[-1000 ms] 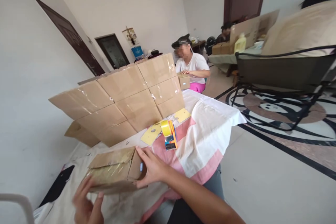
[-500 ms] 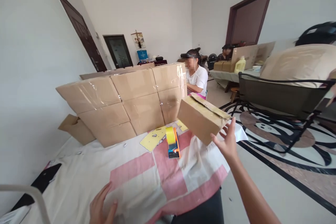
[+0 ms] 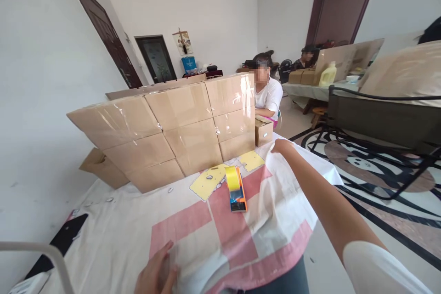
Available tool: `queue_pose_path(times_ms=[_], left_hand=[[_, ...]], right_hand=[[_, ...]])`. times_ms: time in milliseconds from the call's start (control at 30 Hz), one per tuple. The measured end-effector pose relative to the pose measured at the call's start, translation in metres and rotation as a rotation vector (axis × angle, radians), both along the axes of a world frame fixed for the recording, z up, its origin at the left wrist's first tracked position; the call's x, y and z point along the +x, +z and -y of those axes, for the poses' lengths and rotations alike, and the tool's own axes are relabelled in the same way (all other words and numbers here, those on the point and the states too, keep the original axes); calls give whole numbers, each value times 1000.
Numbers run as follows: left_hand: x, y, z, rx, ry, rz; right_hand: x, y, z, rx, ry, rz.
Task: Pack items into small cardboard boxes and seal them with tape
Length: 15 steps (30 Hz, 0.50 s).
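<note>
My right hand point(image 3: 282, 146) reaches to the far right part of the tablecloth point(image 3: 237, 234), its fingers closed on a fold of the cloth. Just beyond it, a small cardboard box point(image 3: 264, 132) stands at the end of a wall of taped cartons point(image 3: 191, 133). Low in the view, my left hand point(image 3: 156, 268) is open over the cloth, thumb and fingers apart, holding nothing. Between the hands and the cartons sits a tape dispenser point(image 3: 237, 190) with a yellow roll, orange and blue in its body.
A person in a white shirt point(image 3: 270, 94) sits behind the cartons. An open cardboard box point(image 3: 103, 170) leans at the left. At right are a dark-framed chair point(image 3: 375, 119) and another table with a yellow jug point(image 3: 328, 75). A curved pale bar point(image 3: 41, 250) crosses the lower left.
The small box has left my right hand and now stands beside the carton wall. My right hand has moved forward and closed on the cloth. My left hand stays open.
</note>
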<state>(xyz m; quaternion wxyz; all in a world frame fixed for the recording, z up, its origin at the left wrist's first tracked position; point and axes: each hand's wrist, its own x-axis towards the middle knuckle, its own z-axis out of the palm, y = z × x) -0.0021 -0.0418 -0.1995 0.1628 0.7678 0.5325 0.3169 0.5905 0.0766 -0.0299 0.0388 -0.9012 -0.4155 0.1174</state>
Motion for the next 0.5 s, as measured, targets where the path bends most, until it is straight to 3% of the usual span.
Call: queue_pose_path(times_ms=[133, 267, 400, 500], left_hand=[[-5, 11, -2, -110, -25, 188], [-20, 53, -32, -330, -11, 456], [-53, 99, -93, -248, 192, 780], [-81, 106, -138, -113, 346, 966]], right_hand=[[-53, 18, 1, -62, 174, 9], [-155, 34, 0, -138, 461, 32], [-279, 52, -24, -89, 679, 201], [-362, 51, -48, -129, 795, 309]])
